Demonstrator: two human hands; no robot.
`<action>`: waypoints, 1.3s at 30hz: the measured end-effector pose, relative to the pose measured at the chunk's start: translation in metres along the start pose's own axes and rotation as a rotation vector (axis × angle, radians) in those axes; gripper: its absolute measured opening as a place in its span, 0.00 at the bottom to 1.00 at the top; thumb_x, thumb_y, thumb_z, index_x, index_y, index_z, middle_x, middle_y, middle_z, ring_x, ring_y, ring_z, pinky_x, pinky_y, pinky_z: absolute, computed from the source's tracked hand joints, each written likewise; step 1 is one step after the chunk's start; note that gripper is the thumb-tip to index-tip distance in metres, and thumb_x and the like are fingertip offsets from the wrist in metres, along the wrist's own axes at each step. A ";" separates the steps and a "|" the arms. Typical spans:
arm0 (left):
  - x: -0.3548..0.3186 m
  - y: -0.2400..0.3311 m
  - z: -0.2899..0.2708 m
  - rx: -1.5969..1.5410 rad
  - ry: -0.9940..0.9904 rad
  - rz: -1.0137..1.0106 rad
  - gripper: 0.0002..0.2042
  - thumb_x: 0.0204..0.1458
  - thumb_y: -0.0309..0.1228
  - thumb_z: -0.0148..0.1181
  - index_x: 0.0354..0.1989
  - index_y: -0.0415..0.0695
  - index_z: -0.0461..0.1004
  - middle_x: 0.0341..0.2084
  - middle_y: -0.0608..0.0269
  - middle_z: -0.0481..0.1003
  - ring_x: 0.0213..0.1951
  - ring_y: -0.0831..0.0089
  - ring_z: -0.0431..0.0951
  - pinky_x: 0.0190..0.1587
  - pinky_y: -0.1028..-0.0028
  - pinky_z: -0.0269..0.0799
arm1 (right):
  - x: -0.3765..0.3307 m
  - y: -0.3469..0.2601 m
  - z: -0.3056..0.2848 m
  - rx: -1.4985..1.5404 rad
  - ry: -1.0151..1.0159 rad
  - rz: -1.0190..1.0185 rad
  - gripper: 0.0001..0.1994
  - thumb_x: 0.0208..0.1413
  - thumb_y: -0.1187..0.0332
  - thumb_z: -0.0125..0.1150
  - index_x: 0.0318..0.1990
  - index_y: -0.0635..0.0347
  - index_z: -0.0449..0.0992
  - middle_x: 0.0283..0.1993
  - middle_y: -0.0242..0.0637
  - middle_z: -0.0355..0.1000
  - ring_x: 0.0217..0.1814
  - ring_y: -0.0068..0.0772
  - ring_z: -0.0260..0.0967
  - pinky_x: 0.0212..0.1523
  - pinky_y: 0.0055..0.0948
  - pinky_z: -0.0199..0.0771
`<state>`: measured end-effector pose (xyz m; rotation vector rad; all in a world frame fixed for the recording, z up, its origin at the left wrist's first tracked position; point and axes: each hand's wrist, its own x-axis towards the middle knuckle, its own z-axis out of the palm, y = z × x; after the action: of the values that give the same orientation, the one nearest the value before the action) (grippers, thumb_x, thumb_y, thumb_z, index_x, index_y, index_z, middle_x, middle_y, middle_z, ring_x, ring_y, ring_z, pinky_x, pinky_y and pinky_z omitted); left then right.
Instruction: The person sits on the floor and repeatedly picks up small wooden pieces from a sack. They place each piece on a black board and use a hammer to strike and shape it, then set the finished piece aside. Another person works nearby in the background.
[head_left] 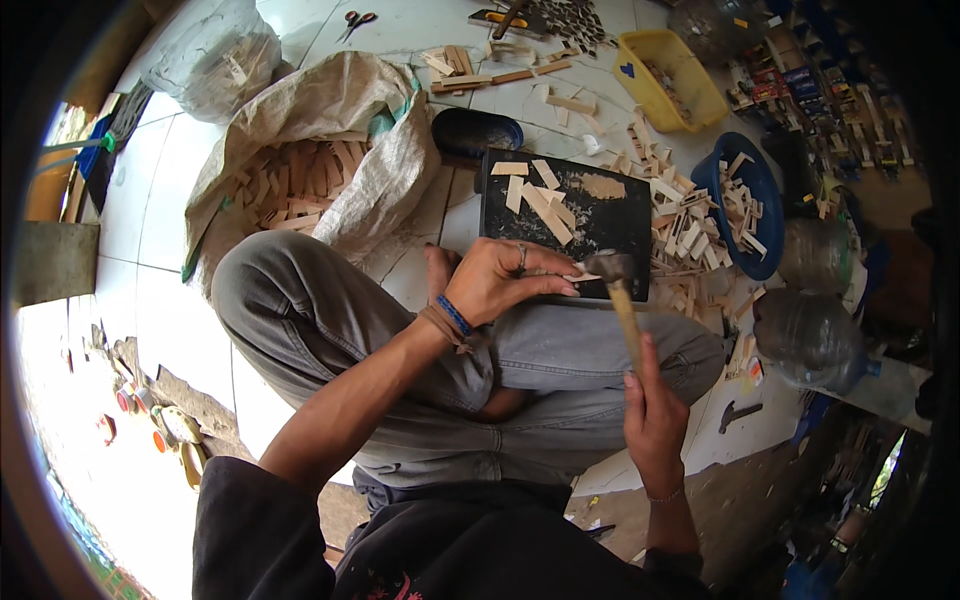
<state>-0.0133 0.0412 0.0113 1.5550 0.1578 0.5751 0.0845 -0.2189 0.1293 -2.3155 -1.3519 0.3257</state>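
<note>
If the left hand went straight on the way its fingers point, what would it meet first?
Past the small wood piece it pinches, the left hand would probably meet the hammer head, though the depth between them is unclear.

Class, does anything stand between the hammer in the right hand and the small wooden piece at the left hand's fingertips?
Nothing visible does. The hammer, in the right hand, has its head right by the small wooden piece; whether they touch is unclear. The left hand is close beside.
</note>
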 end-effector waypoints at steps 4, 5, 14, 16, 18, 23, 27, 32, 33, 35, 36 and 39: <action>-0.001 0.002 -0.001 0.030 0.003 -0.053 0.12 0.52 0.32 0.75 0.43 0.42 0.86 0.43 0.56 0.86 0.46 0.67 0.86 0.49 0.71 0.80 | 0.002 0.000 0.001 -0.059 -0.105 0.035 0.29 0.67 0.75 0.58 0.75 0.56 0.63 0.52 0.54 0.80 0.42 0.46 0.83 0.41 0.37 0.80; -0.003 0.004 -0.001 0.052 -0.006 -0.090 0.12 0.51 0.30 0.75 0.43 0.42 0.86 0.43 0.56 0.86 0.46 0.67 0.86 0.50 0.71 0.80 | 0.003 -0.001 0.002 -0.057 -0.090 0.026 0.29 0.67 0.75 0.59 0.75 0.55 0.63 0.50 0.53 0.80 0.42 0.46 0.83 0.40 0.37 0.80; 0.000 0.007 -0.002 0.028 -0.037 -0.031 0.16 0.53 0.27 0.74 0.50 0.43 0.85 0.46 0.57 0.85 0.49 0.68 0.85 0.53 0.70 0.78 | 0.005 -0.003 0.002 0.076 -0.026 0.045 0.29 0.68 0.74 0.58 0.75 0.55 0.62 0.56 0.55 0.79 0.46 0.48 0.84 0.41 0.38 0.81; 0.000 0.009 -0.002 0.034 -0.024 -0.046 0.19 0.53 0.24 0.72 0.55 0.43 0.82 0.48 0.58 0.85 0.50 0.70 0.84 0.53 0.71 0.79 | 0.004 -0.004 0.002 0.090 -0.049 0.075 0.29 0.69 0.74 0.57 0.75 0.56 0.62 0.58 0.54 0.78 0.44 0.45 0.83 0.41 0.36 0.80; -0.002 0.013 -0.001 0.008 -0.009 -0.104 0.22 0.54 0.22 0.71 0.60 0.42 0.79 0.49 0.59 0.84 0.51 0.72 0.83 0.54 0.71 0.80 | 0.004 -0.006 0.003 0.094 -0.076 0.099 0.28 0.70 0.73 0.55 0.75 0.58 0.61 0.60 0.51 0.77 0.39 0.39 0.82 0.41 0.34 0.78; -0.002 0.017 -0.001 -0.133 -0.017 -0.226 0.29 0.55 0.18 0.68 0.67 0.40 0.71 0.53 0.60 0.82 0.52 0.73 0.83 0.55 0.73 0.81 | 0.005 -0.006 0.003 0.110 -0.055 0.053 0.28 0.69 0.74 0.57 0.75 0.56 0.62 0.61 0.53 0.76 0.48 0.46 0.81 0.44 0.36 0.80; -0.001 0.015 0.001 -0.058 0.011 -0.152 0.26 0.55 0.20 0.69 0.65 0.39 0.73 0.51 0.58 0.83 0.52 0.73 0.83 0.54 0.73 0.81 | 0.003 -0.006 -0.002 0.106 0.056 0.060 0.29 0.68 0.74 0.58 0.75 0.57 0.62 0.62 0.54 0.75 0.57 0.50 0.81 0.48 0.38 0.81; -0.001 0.016 -0.001 -0.032 -0.003 -0.183 0.25 0.56 0.22 0.70 0.63 0.39 0.75 0.49 0.60 0.84 0.52 0.74 0.83 0.53 0.75 0.80 | 0.003 -0.003 -0.001 -0.002 -0.079 0.062 0.29 0.67 0.75 0.59 0.75 0.59 0.62 0.64 0.56 0.74 0.55 0.49 0.82 0.48 0.37 0.82; -0.001 0.016 -0.001 -0.037 -0.001 -0.205 0.24 0.56 0.22 0.70 0.63 0.39 0.75 0.49 0.61 0.84 0.52 0.74 0.83 0.53 0.75 0.80 | 0.003 -0.002 -0.001 -0.020 -0.204 0.119 0.29 0.66 0.75 0.60 0.75 0.60 0.62 0.64 0.56 0.73 0.54 0.48 0.82 0.48 0.36 0.82; 0.000 0.016 0.000 -0.062 0.004 -0.217 0.24 0.55 0.22 0.70 0.62 0.38 0.75 0.49 0.62 0.84 0.52 0.74 0.83 0.54 0.75 0.79 | 0.002 0.000 0.001 -0.014 -0.074 0.036 0.29 0.66 0.76 0.60 0.74 0.60 0.63 0.62 0.56 0.75 0.52 0.47 0.83 0.46 0.36 0.82; 0.000 0.016 -0.001 -0.033 0.004 -0.206 0.24 0.55 0.22 0.70 0.62 0.39 0.76 0.50 0.61 0.83 0.52 0.74 0.83 0.53 0.74 0.80 | 0.001 0.001 0.001 -0.009 -0.035 0.011 0.29 0.66 0.76 0.60 0.74 0.59 0.63 0.61 0.55 0.76 0.51 0.46 0.83 0.45 0.35 0.82; -0.001 0.015 0.000 0.016 -0.002 -0.189 0.24 0.55 0.22 0.70 0.61 0.40 0.76 0.51 0.59 0.83 0.52 0.73 0.83 0.54 0.72 0.80 | -0.003 0.004 0.002 0.024 0.149 0.000 0.29 0.66 0.76 0.61 0.74 0.59 0.63 0.59 0.54 0.77 0.49 0.46 0.83 0.44 0.35 0.82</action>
<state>-0.0181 0.0398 0.0260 1.5362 0.3054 0.4239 0.0854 -0.2224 0.1256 -2.2717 -1.2690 0.1650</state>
